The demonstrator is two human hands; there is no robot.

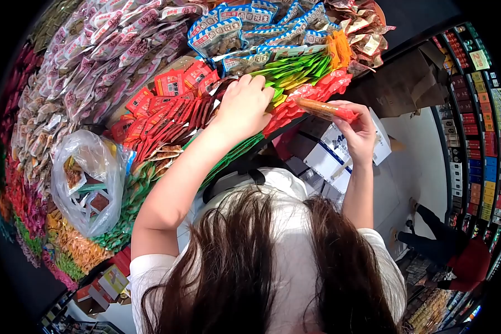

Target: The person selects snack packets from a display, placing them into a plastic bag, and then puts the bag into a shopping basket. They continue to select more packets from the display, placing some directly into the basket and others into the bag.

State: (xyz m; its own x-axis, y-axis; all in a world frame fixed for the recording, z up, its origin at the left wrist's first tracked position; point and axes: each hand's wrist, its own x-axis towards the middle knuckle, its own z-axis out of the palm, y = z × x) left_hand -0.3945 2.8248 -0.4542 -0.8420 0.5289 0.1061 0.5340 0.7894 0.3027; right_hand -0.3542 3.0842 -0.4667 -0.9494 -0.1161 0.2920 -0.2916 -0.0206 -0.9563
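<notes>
My right hand (pixel 357 129) pinches a long, clear-and-red snack packet (pixel 323 107) with brown food inside, held above the display's near edge. My left hand (pixel 244 104) reaches into the rows of packets, its fingers curled down among them; whatever they may grip is hidden. Green packets (pixel 295 71) stand in a row just beyond it, and red shiny packets (pixel 303 100) lie on its right. To its left are rows of dark red packets (pixel 175 117). A clear plastic bag (pixel 89 189) holding several wrapped snacks rests on the goods farther left.
Blue-and-white striped bags (pixel 222 38) and a large heap of pink-and-white packets (pixel 108 55) cover the far side. A white carton (pixel 337 156) and a brown cardboard box (pixel 403 83) stand at the right. A person in red (pixel 467 264) is near the shelves (pixel 476 128).
</notes>
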